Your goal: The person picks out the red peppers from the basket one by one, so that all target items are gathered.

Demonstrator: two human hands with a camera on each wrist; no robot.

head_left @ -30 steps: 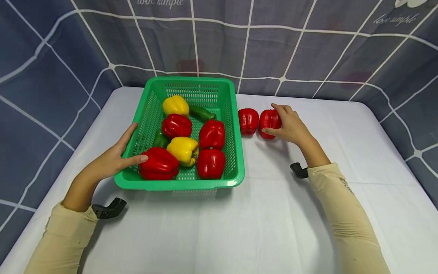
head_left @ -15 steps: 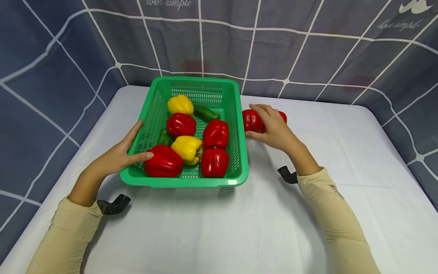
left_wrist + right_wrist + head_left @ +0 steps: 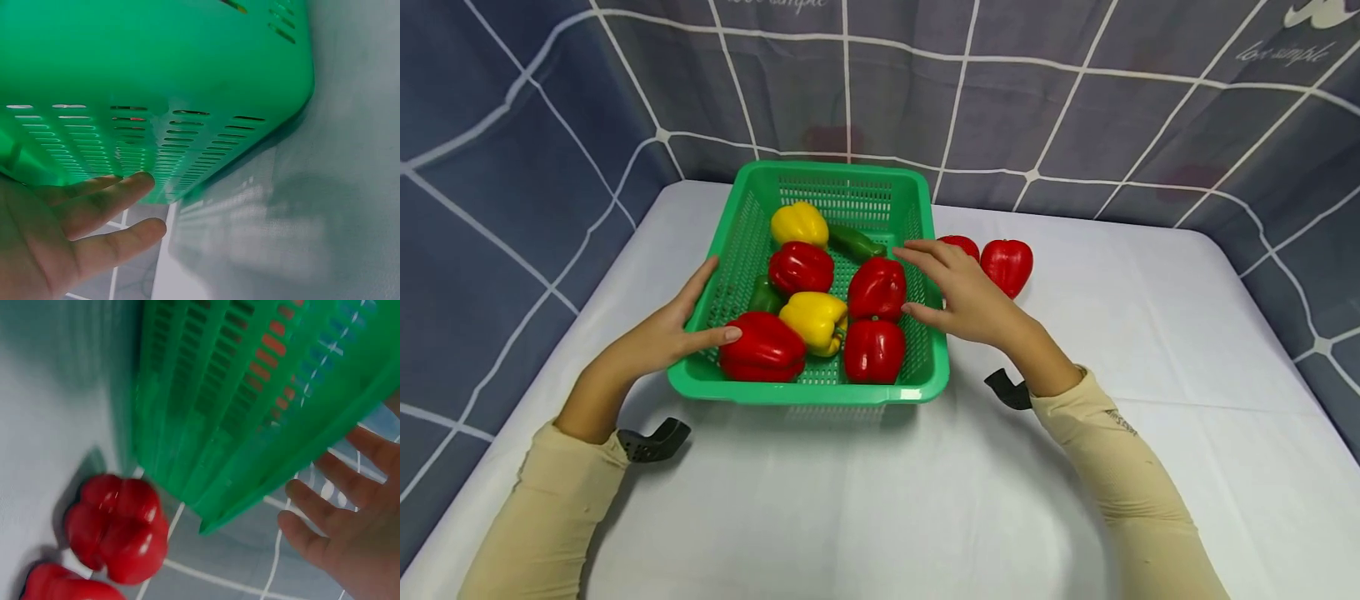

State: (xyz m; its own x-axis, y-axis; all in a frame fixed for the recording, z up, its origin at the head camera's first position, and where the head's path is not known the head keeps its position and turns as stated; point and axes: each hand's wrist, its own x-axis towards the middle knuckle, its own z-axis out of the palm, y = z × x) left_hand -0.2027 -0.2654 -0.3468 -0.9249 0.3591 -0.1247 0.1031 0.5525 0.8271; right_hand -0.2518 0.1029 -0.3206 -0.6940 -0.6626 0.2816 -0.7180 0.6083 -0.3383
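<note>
My left hand (image 3: 658, 337) rests at the left side of a green plastic basket (image 3: 808, 392), its thumb reaching over the rim above a large red bell pepper (image 3: 762, 348). Whether the thumb touches that pepper I cannot tell. In the left wrist view the fingers (image 3: 119, 244) lie straight along the outside of the slotted wall. My right hand (image 3: 972, 293) hovers over the basket's right rim with fingers spread, holding nothing, near a red bell pepper (image 3: 877, 289) inside. Outside to the right, two red bell peppers stand on the table: one (image 3: 117, 528) partly hidden by my hand, another (image 3: 1007, 267) beside it.
The basket also holds yellow bell peppers (image 3: 800, 225), more red ones (image 3: 875, 352), a long green pepper (image 3: 855, 243) and a dark green one (image 3: 766, 296). A white cloth (image 3: 880, 500) covers the table. Blue-grey checked curtains (image 3: 902, 100) stand behind and at the sides.
My right hand has left the outer red pepper and moved left, past the nearer one, over the basket's rim. My left hand stays at the basket. The view has shifted slightly.
</note>
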